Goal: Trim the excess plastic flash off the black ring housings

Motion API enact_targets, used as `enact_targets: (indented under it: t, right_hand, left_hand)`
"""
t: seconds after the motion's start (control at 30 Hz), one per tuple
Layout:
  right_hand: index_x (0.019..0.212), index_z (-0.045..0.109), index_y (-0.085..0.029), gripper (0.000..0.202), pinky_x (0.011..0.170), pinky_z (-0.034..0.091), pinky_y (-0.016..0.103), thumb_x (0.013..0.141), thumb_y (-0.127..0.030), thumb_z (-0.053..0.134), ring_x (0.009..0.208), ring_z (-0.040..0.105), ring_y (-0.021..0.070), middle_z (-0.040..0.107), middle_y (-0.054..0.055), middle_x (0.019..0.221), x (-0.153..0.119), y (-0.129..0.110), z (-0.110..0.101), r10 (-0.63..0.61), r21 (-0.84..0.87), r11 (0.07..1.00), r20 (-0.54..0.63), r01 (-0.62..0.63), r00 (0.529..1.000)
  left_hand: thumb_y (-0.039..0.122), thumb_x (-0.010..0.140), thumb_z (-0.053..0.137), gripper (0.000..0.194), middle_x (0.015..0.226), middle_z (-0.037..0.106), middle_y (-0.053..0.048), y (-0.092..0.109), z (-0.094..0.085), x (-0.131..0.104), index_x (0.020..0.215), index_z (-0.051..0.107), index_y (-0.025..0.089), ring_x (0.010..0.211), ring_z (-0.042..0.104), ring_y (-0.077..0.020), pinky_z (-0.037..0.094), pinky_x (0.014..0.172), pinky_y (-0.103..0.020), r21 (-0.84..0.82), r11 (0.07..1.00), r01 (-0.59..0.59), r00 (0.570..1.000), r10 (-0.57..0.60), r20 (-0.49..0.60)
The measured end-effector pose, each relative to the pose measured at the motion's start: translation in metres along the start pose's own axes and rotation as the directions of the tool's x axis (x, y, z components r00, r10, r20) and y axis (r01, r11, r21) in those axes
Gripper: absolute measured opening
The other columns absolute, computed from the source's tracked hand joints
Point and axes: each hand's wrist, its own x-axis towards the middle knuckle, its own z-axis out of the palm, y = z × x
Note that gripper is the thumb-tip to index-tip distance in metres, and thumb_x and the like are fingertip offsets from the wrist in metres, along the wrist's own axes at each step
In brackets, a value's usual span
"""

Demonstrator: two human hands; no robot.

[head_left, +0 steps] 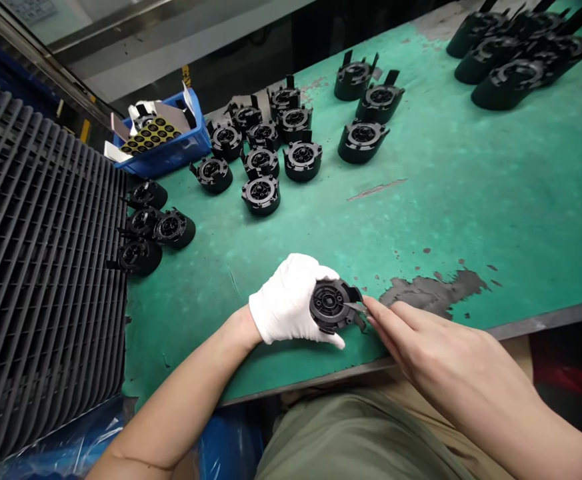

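Blue bin (pixel 171 155) at upper left, holding a sheet of round yellow-and-black stickers (pixel 151 135) and white and pink scraps.
Lower centre, the white-gloved left hand (pixel 293 303) has its fingers curled round a black round part (pixel 331 303); the bare right hand (pixel 435 347) pinches a thin pointed tool (pixel 355 306) against it; similar black parts (pixel 261 193) stand across the green worktop (pixel 321 227).

We have a green worktop (pixel 451 200) in front of us, its surface scuffed and a ragged dark patch (pixel 431 293) worn near the front edge. Directly on it we see round black plastic housings: four at the left edge (pixel 174 228), a larger cluster (pixel 261 193) right of them, three beyond (pixel 363 139), and another group (pixel 508 81) far right.
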Motion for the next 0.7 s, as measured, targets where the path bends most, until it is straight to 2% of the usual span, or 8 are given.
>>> enact_targets:
  t: [0.07,0.13,0.33,0.47,0.57,0.7]
  right_hand:
    - [0.16,0.069,-0.012,0.061,0.059,0.045,0.039,0.103,0.003,0.055,0.071,0.07,0.0217,0.072,0.002,0.094,0.001,-0.002,-0.004,-0.018,-0.006,1.0,0.026,0.018,0.999]
    - [0.163,0.065,-0.011,0.071,0.062,0.049,0.038,0.096,0.007,0.054,0.076,0.073,0.0226,0.074,0.003,0.096,0.0,-0.005,-0.007,-0.031,-0.011,0.999,0.042,0.031,0.999]
    - [0.176,0.058,-0.014,0.083,0.067,0.057,0.041,0.096,0.007,0.058,0.081,0.075,0.0269,0.077,0.005,0.097,-0.005,-0.013,-0.01,-0.025,-0.09,0.995,0.081,0.032,0.996]
    - [0.172,0.064,-0.015,0.08,0.07,0.058,0.041,0.096,0.007,0.058,0.081,0.074,0.0276,0.077,0.006,0.098,-0.004,-0.014,-0.01,-0.048,-0.112,0.992,0.097,0.058,0.994]
    - [0.162,0.071,-0.011,0.071,0.07,0.058,0.041,0.095,0.008,0.06,0.081,0.073,0.0268,0.078,0.007,0.097,-0.002,-0.016,-0.01,-0.075,-0.145,0.986,0.081,0.086,0.994]
    - [0.158,0.074,-0.01,0.067,0.069,0.057,0.041,0.094,0.008,0.06,0.081,0.074,0.0264,0.08,0.007,0.098,-0.002,-0.02,-0.009,-0.08,-0.152,0.984,0.077,0.091,0.994]
  left_hand:
    - [0.113,0.074,0.102,0.1,0.105,0.086,-0.01,0.001,-0.001,0.001,0.119,0.086,0.025,0.099,0.08,-0.0376,0.065,0.114,-0.06,0.013,1.0,-0.001,1.0,0.001,0.005]
    - [0.113,0.074,0.101,0.101,0.105,0.086,-0.01,0.001,-0.001,0.001,0.121,0.087,0.025,0.101,0.081,-0.038,0.065,0.115,-0.06,0.03,1.0,0.0,1.0,0.0,0.005]
    - [0.116,0.069,0.101,0.108,0.11,0.087,-0.012,-0.003,0.003,0.0,0.127,0.088,0.025,0.108,0.082,-0.0415,0.066,0.116,-0.061,0.063,0.998,0.001,1.0,0.0,-0.014]
    - [0.122,0.071,0.094,0.11,0.112,0.087,-0.013,-0.005,0.005,-0.001,0.123,0.088,0.025,0.107,0.081,-0.0404,0.065,0.113,-0.059,0.047,0.999,0.001,0.999,0.001,-0.048]
    - [0.125,0.068,0.091,0.113,0.113,0.086,-0.013,-0.006,0.007,-0.001,0.121,0.088,0.025,0.105,0.08,-0.0397,0.065,0.112,-0.059,0.035,0.999,-0.006,0.998,0.008,-0.065]
    - [0.123,0.07,0.093,0.112,0.115,0.085,-0.012,-0.003,0.005,-0.002,0.123,0.088,0.025,0.107,0.079,-0.0386,0.064,0.114,-0.057,0.042,0.999,-0.003,0.999,0.004,-0.044]
